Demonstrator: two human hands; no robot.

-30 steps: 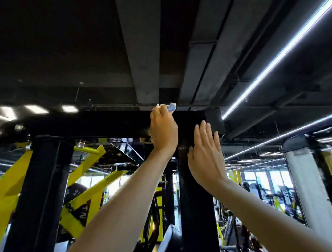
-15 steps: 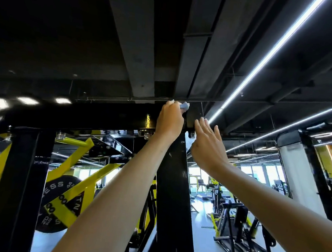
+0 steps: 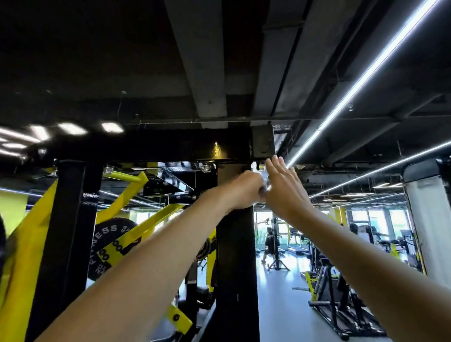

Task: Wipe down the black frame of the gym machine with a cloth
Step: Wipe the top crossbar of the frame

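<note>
Grip state: left grip (image 3: pixel 244 190) is curled closed round the cloth (image 3: pixel 263 191). Only a small pale, blurred scrap of the cloth shows at the knuckles. Right grip (image 3: pixel 285 187) is flat, fingers straight and together, holding nothing.

Landmark: black upright post (image 3: pixel 234 266) of the frame.
- Grips: 2. The left lies against the top of the post, just under the crossbeam (image 3: pixel 167 147). The right is just beside it, off the post's right edge, fingertips up at the crossbeam's end cap; contact there cannot be told.
- Cloth: 1, at the post's upper right edge, between the two grips.
- Black uprights: 2. The second post (image 3: pixel 66 225) stands well left of the landmark, under the same crossbeam.
- Weight plates: 2, both left of the post; one plate (image 3: pixel 110 242) reads "FITNESS".
- Yellow lever arms (image 3: pixel 33 236) run between the uprights.

Obstructions: the left grip hides most of the cloth, and its forearm crosses the post's lower left side.

Right of the post: other gym machines (image 3: pixel 330 300) on a pale floor (image 3: pixel 288 324), and a white pillar (image 3: pixel 425 227).
</note>
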